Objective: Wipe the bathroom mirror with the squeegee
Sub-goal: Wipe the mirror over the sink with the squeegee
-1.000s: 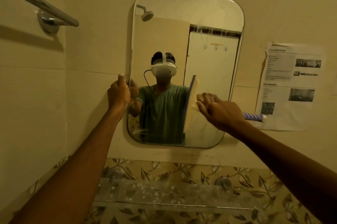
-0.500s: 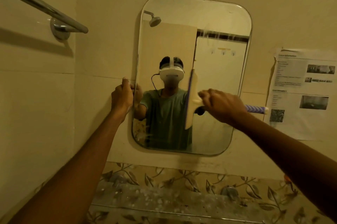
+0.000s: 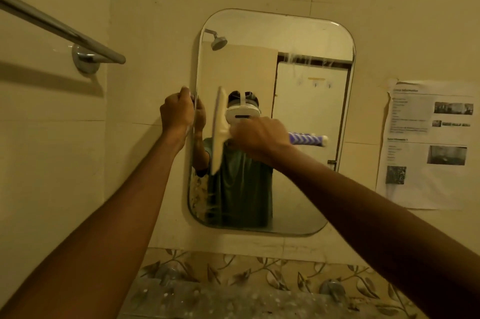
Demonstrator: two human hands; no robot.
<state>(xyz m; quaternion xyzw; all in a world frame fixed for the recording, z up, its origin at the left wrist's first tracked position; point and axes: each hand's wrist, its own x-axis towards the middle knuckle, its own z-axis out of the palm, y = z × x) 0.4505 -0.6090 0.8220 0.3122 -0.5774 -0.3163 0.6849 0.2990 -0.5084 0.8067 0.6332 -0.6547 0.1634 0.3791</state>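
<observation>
A rounded rectangular mirror (image 3: 306, 40) hangs on the tiled wall and reflects a person in a green shirt. My right hand (image 3: 259, 138) grips the squeegee (image 3: 219, 131) by its handle, whose purple-and-white end sticks out to the right. The pale blade stands upright against the glass, close to the mirror's left edge. My left hand (image 3: 178, 110) is closed around the mirror's left rim at mid height. Streaks and drips show on the upper right of the glass and at its lower left.
A chrome towel rail (image 3: 62, 30) juts from the left wall at upper left. A printed paper sheet (image 3: 426, 142) is stuck to the wall right of the mirror. Below runs a glass shelf (image 3: 233, 300) against leaf-patterned tiles.
My right hand has swept the squeegee leftwards across the glass, from the middle to near the left edge. The view has shifted upward, so the mirror sits lower. My left hand stays on the rim.
</observation>
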